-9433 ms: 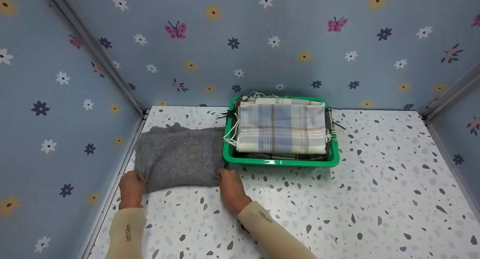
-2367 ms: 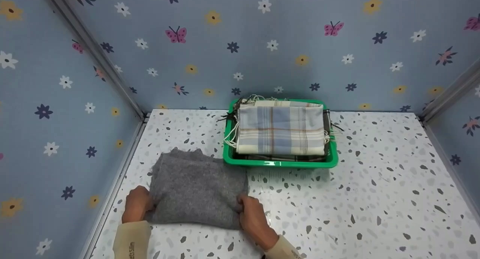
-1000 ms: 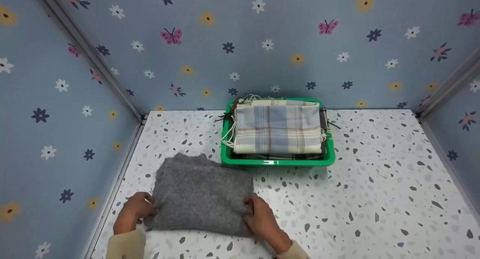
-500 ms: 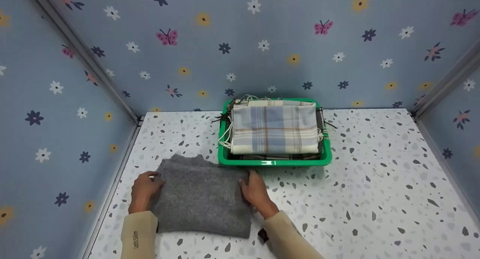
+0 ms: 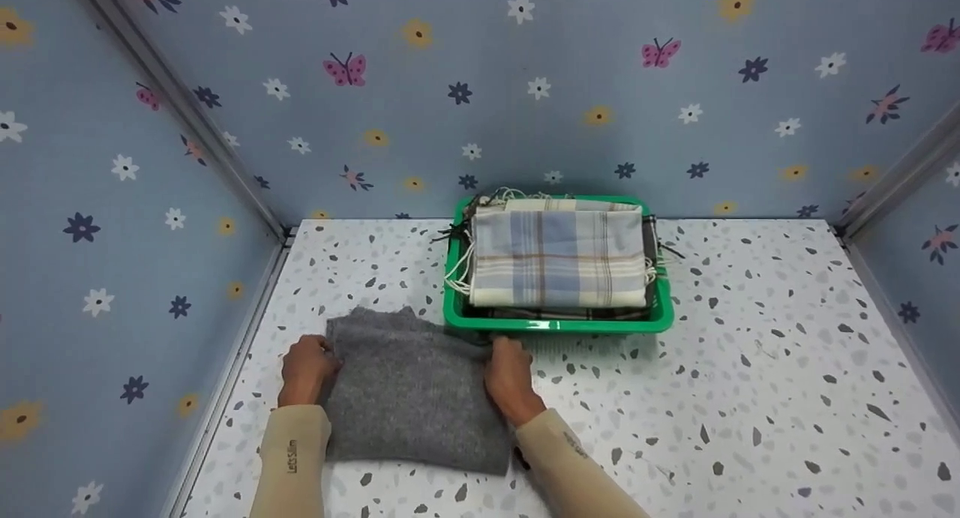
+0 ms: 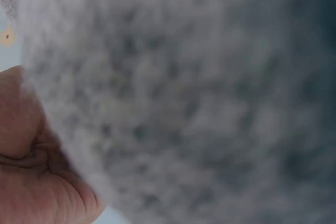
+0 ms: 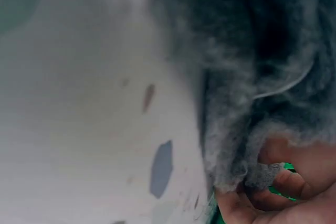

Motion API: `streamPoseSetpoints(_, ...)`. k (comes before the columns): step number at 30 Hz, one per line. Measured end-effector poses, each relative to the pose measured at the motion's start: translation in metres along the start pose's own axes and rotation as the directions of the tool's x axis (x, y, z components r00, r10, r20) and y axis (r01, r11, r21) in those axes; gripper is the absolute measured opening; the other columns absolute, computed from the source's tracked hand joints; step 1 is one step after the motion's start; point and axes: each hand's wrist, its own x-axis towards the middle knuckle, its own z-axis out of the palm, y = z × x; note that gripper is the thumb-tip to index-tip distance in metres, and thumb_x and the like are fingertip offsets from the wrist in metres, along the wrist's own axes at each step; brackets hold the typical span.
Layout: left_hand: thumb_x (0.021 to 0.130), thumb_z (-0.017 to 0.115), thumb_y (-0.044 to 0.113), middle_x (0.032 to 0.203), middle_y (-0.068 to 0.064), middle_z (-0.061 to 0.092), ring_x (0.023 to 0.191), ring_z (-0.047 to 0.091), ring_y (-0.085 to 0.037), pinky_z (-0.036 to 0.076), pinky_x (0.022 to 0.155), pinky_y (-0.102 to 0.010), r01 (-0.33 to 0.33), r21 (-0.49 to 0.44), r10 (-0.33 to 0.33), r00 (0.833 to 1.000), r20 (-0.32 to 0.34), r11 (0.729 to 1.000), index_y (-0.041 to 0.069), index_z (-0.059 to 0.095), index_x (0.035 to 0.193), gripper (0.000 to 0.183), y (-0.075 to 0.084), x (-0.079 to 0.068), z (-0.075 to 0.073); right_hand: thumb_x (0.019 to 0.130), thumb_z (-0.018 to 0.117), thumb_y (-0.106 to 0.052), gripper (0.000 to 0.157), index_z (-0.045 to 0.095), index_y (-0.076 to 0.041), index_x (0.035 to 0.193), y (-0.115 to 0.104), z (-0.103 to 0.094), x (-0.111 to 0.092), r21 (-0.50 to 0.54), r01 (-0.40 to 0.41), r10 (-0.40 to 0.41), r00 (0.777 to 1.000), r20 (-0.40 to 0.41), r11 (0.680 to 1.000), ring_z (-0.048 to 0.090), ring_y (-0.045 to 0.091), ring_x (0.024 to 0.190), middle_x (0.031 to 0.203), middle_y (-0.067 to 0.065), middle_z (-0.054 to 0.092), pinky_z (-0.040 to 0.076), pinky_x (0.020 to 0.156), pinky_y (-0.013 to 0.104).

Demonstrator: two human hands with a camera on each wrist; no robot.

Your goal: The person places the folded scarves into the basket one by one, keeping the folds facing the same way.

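Observation:
A folded grey woollen scarf (image 5: 416, 398) lies on the speckled table, its ragged far edge beside the basket's front left corner. My left hand (image 5: 309, 369) grips its upper left side with curled fingers. At the upper right corner my right hand (image 5: 511, 375) pinches the fabric, just in front of the basket. Blurred grey wool fills most of the left wrist view, with the left palm (image 6: 37, 166) at lower left. In the right wrist view, curled fingers (image 7: 239, 208) hold the scarf's bunched edge (image 7: 226, 166). The left fingertips are hidden.
A green plastic basket (image 5: 555, 325) stands against the back wall. Folded plaid scarves (image 5: 559, 259) with fringes are stacked in it, the top one blue and cream. Flower-patterned panels (image 5: 525, 91) enclose the speckled white table (image 5: 765, 353) at the back and sides.
The scarf came nearer and rightward, out from beside the basket. Both hands then let go of its near sides, slid up along its edges and took hold near the far corners.

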Motion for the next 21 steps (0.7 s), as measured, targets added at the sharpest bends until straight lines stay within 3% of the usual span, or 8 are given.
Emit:
streamPoseSetpoints(7,0.088,0.069,-0.003,0.087,-0.023,0.068,0.07,0.057,-0.03,0.05,0.064,-0.044,0.029,-0.043,-0.029,1.0,-0.002,0.999,-0.009,0.068,0.097,0.011,-0.001,-0.003,0.001,0.091,0.058,0.015,0.016,0.067,0.003,0.085,0.001,-0.004,0.0,-0.001,-0.002,0.002,0.999,0.041,1.0,0.072,0.047,0.075,0.08,0.027,0.069,0.056,0.06,0.057)
streamPoseSetpoints(12,0.087,0.07,-0.003,0.085,-0.022,0.063,0.069,0.053,-0.028,0.047,0.063,-0.042,0.011,-0.038,-0.011,1.0,-0.013,0.999,-0.006,0.067,0.087,0.004,0.001,-0.007,0.005,0.093,0.055,0.016,0.016,0.067,0.006,0.092,0.005,-0.011,-0.006,0.026,0.003,-0.005,0.998,0.059,1.0,0.071,0.048,0.079,0.085,0.029,0.069,0.056,0.063,0.056)
streamPoseSetpoints(17,0.088,0.069,-0.004,0.066,-0.006,0.05,0.059,0.046,-0.02,0.04,0.055,-0.033,0.006,-0.079,-0.003,0.999,0.035,0.997,0.006,0.054,0.07,0.026,0.004,-0.012,0.007,0.093,0.054,0.016,0.017,0.066,0.005,0.092,0.012,-0.017,-0.011,0.02,0.009,-0.01,0.999,0.048,1.0,0.07,0.046,0.078,0.083,0.028,0.068,0.056,0.064,0.054)
streamPoseSetpoints(21,0.088,0.071,-0.006,0.06,-0.001,0.047,0.054,0.046,-0.016,0.038,0.052,-0.03,0.012,-0.122,-0.004,0.998,0.07,0.993,0.011,0.049,0.067,0.035,0.005,-0.017,0.008,0.09,0.055,0.019,0.017,0.067,0.007,0.09,0.016,-0.022,-0.015,0.031,0.007,-0.008,0.999,0.044,1.0,0.071,0.045,0.079,0.082,0.027,0.069,0.056,0.064,0.053)
